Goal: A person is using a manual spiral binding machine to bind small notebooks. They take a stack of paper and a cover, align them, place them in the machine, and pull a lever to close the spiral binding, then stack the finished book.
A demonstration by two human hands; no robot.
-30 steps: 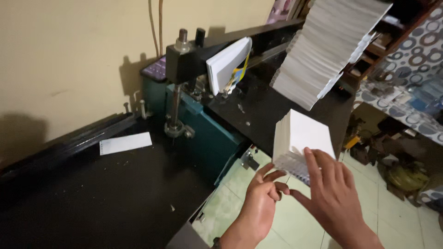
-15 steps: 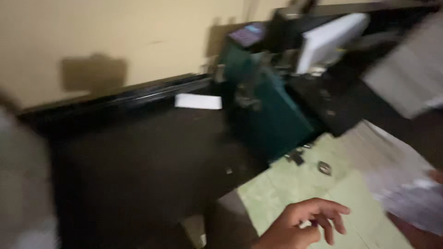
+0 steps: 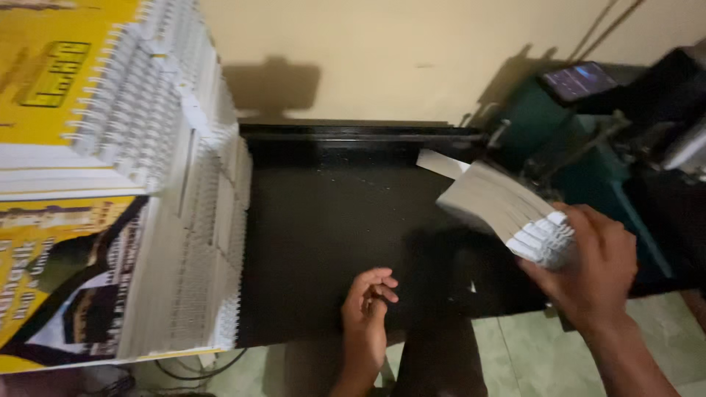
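- Head view: beige wall (image 3: 382, 51) behind a black table (image 3: 323, 242).
- Right hand (image 3: 592, 268) grips a stack of white sheets (image 3: 507, 209), held tilted above the table's right edge, beside a green machine (image 3: 581, 154).
- Left hand (image 3: 368, 309) rests at the table's front edge, fingers loosely curled, holding nothing.
- Spiral-bound yellow-covered booklets (image 3: 125, 184) are stacked at the table's left edge.
- One white slip (image 3: 440, 163) lies near the back edge.

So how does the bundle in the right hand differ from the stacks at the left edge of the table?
The bundle of spiral-bound booklets is small, plain grey-white and held tilted in the air by the right hand. The stacks of bound booklets are far larger, show yellow printed covers and lie flat on the black table. Both have white spiral bindings along one edge.
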